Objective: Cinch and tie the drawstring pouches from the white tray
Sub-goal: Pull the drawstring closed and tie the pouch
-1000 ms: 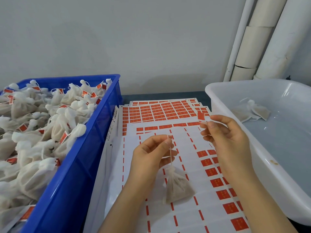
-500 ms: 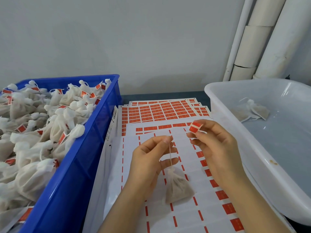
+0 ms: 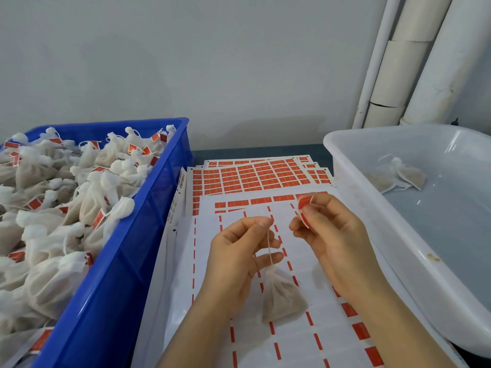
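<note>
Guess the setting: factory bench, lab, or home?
Probably a small hand-packing bench. A blue crate brims with tied, red-tagged pouches, sticker sheets lie beside it, and a white tray holds a few more. The left hand pinches one pouch's drawstring; the right hand pinches a red sticker.

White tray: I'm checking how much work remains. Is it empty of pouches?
No, the white tray has a small cluster of pouches lying near its far end.

The blue crate (image 3: 127, 274) runs off the picture's left and bottom edges, the white tray (image 3: 345, 166) off its right. Print on the red sticker (image 3: 305, 202) is too small to read. Past the fingers (image 3: 261, 223) of the left hand (image 3: 239, 261) the string (image 3: 270, 248) is too thin to follow.
</note>
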`<control>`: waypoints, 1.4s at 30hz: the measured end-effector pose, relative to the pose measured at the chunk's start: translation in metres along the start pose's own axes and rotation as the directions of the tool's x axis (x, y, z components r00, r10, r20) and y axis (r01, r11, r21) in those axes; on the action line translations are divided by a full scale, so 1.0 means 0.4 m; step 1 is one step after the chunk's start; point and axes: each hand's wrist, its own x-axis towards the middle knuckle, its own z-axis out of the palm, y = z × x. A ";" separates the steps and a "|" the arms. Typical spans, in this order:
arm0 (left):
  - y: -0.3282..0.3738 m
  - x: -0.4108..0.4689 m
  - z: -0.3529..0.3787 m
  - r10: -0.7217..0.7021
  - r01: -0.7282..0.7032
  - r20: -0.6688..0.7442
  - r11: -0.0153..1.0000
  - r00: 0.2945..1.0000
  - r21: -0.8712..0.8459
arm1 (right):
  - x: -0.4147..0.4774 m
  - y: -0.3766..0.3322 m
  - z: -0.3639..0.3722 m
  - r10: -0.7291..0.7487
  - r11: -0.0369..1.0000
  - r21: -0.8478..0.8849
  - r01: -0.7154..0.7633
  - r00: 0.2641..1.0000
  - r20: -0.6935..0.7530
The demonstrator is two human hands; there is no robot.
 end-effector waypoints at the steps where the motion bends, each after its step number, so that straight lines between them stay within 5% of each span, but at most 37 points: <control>1: 0.001 -0.001 0.000 0.001 -0.001 0.006 1.000 1.000 0.003 | -0.002 0.001 -0.001 -0.010 1.000 -0.013 0.010 1.000 0.009; 8: 0.002 -0.009 -0.006 0.020 -0.020 0.064 1.000 0.998 0.006 | -0.016 -0.009 0.009 -0.055 0.989 -0.124 0.080 0.980 0.191; 42: -0.002 -0.008 -0.007 0.039 -0.044 0.113 0.998 0.993 0.042 | -0.027 -0.007 0.036 0.002 0.993 -0.117 0.021 0.981 0.194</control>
